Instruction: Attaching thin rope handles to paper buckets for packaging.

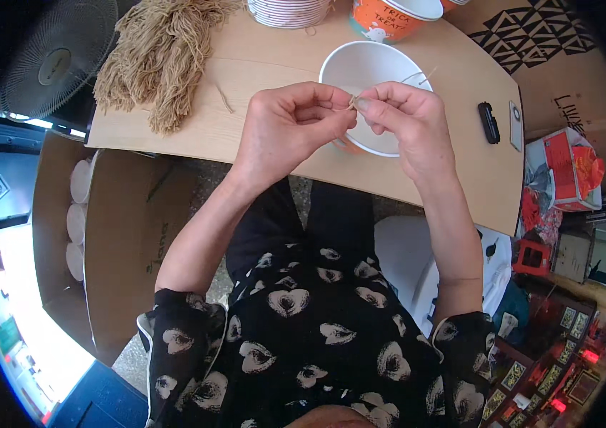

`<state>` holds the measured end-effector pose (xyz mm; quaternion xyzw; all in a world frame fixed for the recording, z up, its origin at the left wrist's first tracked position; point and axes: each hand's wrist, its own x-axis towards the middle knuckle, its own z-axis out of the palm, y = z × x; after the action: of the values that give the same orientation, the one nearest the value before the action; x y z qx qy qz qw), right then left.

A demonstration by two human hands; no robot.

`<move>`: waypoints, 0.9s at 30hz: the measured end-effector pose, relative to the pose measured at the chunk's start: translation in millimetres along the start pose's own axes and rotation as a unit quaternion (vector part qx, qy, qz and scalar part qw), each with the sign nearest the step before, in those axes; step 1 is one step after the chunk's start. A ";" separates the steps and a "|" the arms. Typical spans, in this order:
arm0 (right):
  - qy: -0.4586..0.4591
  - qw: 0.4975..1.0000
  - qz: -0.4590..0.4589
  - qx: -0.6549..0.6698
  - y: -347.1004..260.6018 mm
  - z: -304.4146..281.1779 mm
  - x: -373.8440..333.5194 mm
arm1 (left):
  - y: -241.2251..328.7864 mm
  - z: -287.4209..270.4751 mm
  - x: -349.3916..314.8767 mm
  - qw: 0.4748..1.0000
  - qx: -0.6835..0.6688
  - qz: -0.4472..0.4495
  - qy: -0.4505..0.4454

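In the upper centre, our fingers (331,127) pinch string (354,102) above the bucket (353,58); we should keep both pinches close, steady.

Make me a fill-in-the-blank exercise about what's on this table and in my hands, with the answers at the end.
1. The left hand and right hand pinch a thin tan cord above a bowl that is ____ inside.
2. A heap of tan strands lies on the ____ part of the table.
3. A small black object lies to the ____ of that bowl.
4. The black top is printed with pale ____ shapes.

Missing words: white; left; right; heart.
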<state>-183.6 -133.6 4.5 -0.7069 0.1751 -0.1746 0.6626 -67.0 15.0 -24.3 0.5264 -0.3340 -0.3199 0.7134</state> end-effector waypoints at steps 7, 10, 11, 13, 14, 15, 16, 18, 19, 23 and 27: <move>-0.003 0.999 0.030 0.009 -1.3 -0.2 -1.3 | -0.3 -1.6 1.9 1.000 -0.023 -0.017 0.005; -0.014 0.999 0.022 0.026 -4.4 -0.9 -3.9 | -1.6 -7.6 5.1 0.996 -0.060 -0.059 -0.007; -0.021 0.999 0.014 0.037 -5.7 -1.1 -4.3 | -1.7 -9.1 5.3 0.996 -0.059 -0.059 -0.006; -0.019 1.000 0.007 0.022 -6.1 -1.4 -4.1 | -1.3 -11.4 5.5 0.987 -0.128 -0.098 -0.006; -0.017 1.000 0.000 0.006 -6.3 -1.6 -4.1 | -0.7 -12.4 5.6 0.987 -0.127 -0.098 -0.007; -0.017 1.000 -0.001 0.006 -6.5 -1.7 -3.7 | -0.1 -13.3 5.8 0.987 -0.125 -0.103 -0.013; -0.023 1.000 -0.001 -0.016 -5.9 -1.9 -2.9 | -0.1 -13.6 5.8 0.986 -0.122 -0.109 -0.019; -0.030 0.999 -0.002 -0.038 -5.9 -1.0 -3.3 | 0.7 -12.9 5.3 0.986 -0.121 -0.112 -0.021; -0.028 0.998 -0.005 -0.055 -7.2 0.4 -3.9 | 1.4 -12.7 5.4 0.986 -0.120 -0.115 -0.023; -0.037 0.997 -0.016 -0.067 -7.3 3.1 -3.2 | 2.9 -12.9 5.8 0.986 -0.112 -0.116 -0.037; -0.044 0.997 -0.018 -0.063 -5.7 2.6 -2.7 | 2.2 -13.9 5.1 0.986 -0.120 -0.112 -0.043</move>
<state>-184.6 -129.7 10.0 -0.7575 0.1438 -0.1434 0.6205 -52.6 18.9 -24.5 0.4572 -0.2624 -0.4575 0.7162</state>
